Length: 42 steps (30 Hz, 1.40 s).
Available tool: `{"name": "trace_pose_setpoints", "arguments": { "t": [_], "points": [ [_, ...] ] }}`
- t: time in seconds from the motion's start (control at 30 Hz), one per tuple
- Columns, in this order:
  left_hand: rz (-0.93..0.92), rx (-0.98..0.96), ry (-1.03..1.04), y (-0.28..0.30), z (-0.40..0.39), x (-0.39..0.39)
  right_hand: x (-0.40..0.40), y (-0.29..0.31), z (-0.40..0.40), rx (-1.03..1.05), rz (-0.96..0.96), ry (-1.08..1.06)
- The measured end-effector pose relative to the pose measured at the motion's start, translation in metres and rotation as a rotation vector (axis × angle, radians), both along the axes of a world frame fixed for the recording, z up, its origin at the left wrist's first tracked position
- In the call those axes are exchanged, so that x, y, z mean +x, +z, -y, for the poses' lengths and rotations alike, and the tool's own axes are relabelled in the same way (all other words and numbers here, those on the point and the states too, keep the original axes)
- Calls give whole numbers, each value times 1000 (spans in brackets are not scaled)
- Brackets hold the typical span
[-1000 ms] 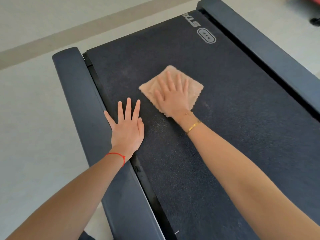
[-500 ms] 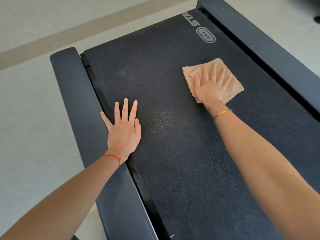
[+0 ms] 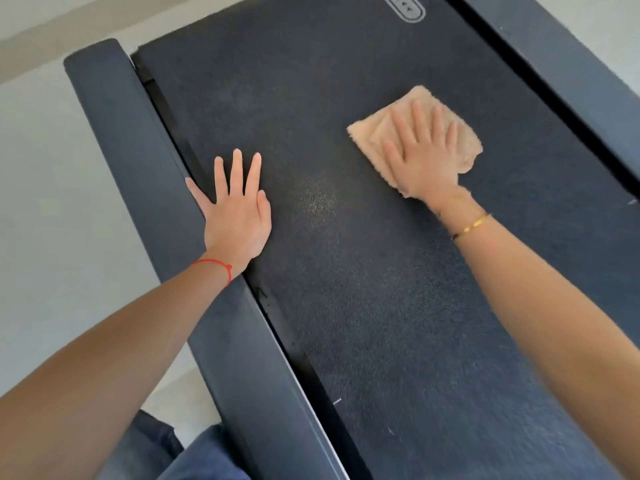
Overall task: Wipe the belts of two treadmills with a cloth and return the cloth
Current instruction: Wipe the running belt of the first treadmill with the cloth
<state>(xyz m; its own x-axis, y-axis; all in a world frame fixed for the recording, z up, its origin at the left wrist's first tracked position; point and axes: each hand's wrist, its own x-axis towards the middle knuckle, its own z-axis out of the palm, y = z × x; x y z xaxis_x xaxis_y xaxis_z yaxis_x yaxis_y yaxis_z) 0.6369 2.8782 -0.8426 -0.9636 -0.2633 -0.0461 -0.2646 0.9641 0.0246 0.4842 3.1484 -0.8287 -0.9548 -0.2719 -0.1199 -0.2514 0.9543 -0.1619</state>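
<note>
The right hand (image 3: 424, 154) lies flat with fingers spread and straight, pressing a tan cloth (image 3: 467, 147) onto the dark treadmill belt (image 3: 381, 306), toward the belt's right edge. The cloth sits under the palm, showing around the fingers. The left hand (image 3: 235, 209), also flat and holding nothing, rests at the belt's left edge, its thumb against the left side rail (image 3: 138, 161).

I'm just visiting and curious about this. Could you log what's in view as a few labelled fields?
surface: dark treadmill belt
cloth: tan cloth, flat on the belt, toward its right side
right hand: right hand, fingers spread, pressing the cloth
left hand: left hand, flat at the belt's left edge, thumb touching the left side rail
wrists: red string left, gold bracelet right
</note>
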Motion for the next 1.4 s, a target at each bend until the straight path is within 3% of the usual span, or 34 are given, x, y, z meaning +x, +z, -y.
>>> {"name": "trace_pose_setpoints", "arguments": {
  "t": [0.1,0.2,0.5,0.63,0.83,1.1,1.27,1.4],
  "points": [
    [-7,5,1,0,1,-1,-21,1,-5,-21,31,-170],
    [-14,9,-5,0,1,-1,-9,-1,9,-25,-1,-195],
    [-13,55,8,3,2,-3,98,-7,45,3,-71,131],
    [-16,51,3,5,1,-4,76,-5,43,-18,-46,90],
    [-12,38,8,6,0,-4,15,1,79,-16,18,-133],
    [-22,65,-10,7,0,-1,102,0,40,-10,-9,153],
    [-49,90,-77,12,-1,1,89,-2,-23,1,-1,-154],
    [-46,88,-83,14,-2,1,69,-1,-17,-31,-20,-369]
  ]
}}
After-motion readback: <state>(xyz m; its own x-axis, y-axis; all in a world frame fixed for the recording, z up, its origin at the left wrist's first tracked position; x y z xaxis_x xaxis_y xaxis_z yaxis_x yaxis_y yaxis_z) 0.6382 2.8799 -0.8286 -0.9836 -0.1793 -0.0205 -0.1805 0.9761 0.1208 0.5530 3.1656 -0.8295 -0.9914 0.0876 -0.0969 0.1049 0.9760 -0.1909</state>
